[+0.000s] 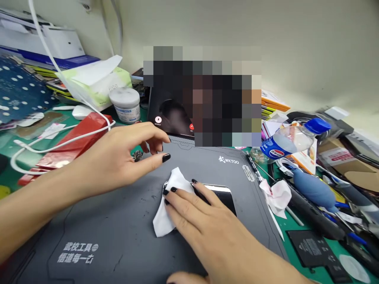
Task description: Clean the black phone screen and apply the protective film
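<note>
My right hand (204,221) presses a white tissue (166,217) down on a phone (226,197) with its fingers close together. The phone lies on a grey work mat (118,225). Its dark face and shiny upper edge show beside the tissue; the rest is under my hand. My left hand (133,152) hovers above the mat, left of the phone, thumb and fingers apart with nothing between them. Behind its fingers sits a small dark metallic piece (137,156), too small to make out.
A screen (174,114), partly pixelated, stands behind the mat. At left are a red box (68,146), a white cable (59,150), a lidded jar (124,106) and a tissue pack (94,85). To the right are a bottle (290,140), a blue air blower (314,187) and a battery (314,248).
</note>
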### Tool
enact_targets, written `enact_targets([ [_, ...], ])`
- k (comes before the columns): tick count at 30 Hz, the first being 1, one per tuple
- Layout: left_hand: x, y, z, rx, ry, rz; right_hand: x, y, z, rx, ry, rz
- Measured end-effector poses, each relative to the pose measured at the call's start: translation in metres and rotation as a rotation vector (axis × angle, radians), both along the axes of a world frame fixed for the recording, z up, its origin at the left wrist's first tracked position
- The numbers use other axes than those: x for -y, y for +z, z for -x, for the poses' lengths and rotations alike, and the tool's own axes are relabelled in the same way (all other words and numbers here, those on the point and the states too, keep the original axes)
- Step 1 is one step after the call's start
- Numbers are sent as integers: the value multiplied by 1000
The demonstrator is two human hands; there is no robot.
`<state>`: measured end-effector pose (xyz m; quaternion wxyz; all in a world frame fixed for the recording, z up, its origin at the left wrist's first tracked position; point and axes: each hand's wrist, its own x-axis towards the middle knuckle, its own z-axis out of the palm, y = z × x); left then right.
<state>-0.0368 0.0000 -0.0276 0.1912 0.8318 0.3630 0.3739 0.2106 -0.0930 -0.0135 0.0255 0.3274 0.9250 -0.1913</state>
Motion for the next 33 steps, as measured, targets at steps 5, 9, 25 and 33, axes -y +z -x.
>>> enact_targets([
  [5, 1, -1, 1, -1, 16, 31, 2, 1, -1, -34, -35, 45],
  [9, 2, 0, 1, -26, 6, 46, 4, -1, -4, -43, -68, 65],
  [25, 5, 4, 2, -104, -36, 19, 11, 17, -18, 47, -177, -50],
  [33, 6, 0, -1, -83, -67, 122, 22, 21, -21, 111, -143, -272],
])
